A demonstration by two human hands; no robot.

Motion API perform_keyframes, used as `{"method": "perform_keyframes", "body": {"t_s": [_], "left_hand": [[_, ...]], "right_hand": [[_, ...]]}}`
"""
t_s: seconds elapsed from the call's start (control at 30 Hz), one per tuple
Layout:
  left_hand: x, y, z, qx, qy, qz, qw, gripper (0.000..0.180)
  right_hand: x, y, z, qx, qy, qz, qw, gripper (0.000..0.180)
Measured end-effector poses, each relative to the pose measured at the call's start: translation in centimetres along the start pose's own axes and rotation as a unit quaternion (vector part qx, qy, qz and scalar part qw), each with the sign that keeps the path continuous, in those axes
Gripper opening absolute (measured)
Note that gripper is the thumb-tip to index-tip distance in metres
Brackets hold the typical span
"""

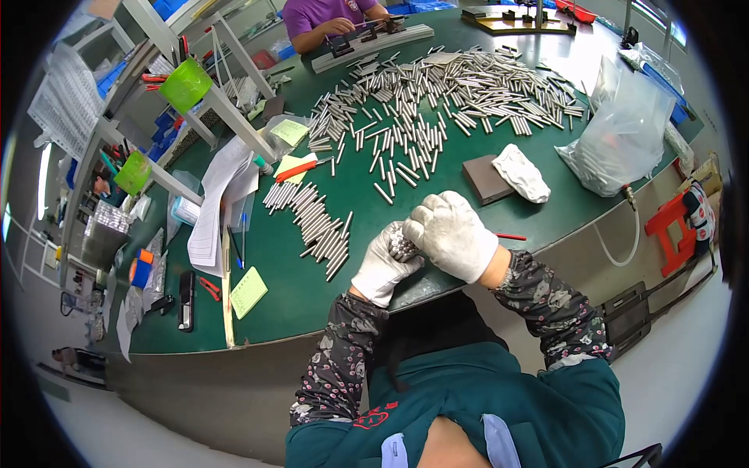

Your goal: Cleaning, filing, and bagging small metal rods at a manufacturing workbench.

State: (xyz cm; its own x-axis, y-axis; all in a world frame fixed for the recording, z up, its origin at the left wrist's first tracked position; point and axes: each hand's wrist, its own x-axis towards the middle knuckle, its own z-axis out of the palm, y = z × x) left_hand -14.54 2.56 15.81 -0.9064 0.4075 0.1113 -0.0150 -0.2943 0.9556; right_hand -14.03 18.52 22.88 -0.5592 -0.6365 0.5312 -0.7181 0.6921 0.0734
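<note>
Rods [402, 243] half-hidden by gloved fingers [437, 226]

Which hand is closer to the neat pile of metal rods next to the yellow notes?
Left. The left hand sits just right of the neat pile of metal rods, holding a bundle of rods. The right hand is farther right, beyond the left.

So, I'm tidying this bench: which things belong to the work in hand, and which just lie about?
In use: left hand and right hand together holding a bundle of metal rods; sorted rods; big rod heap.

Lying about: white cloth, grey block, plastic bag, papers, red pen.
</note>
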Motion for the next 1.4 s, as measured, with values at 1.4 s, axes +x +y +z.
{"method": "perform_keyframes", "body": {"t_s": [1.4], "left_hand": [[-0.4, 1.6, -0.5, -0.048, 0.052, -0.055, 0.996, 0.047]], "right_hand": [[-5.9, 3.2, 1.1, 0.013, -0.065, 0.291, 0.955, 0.006]]}}
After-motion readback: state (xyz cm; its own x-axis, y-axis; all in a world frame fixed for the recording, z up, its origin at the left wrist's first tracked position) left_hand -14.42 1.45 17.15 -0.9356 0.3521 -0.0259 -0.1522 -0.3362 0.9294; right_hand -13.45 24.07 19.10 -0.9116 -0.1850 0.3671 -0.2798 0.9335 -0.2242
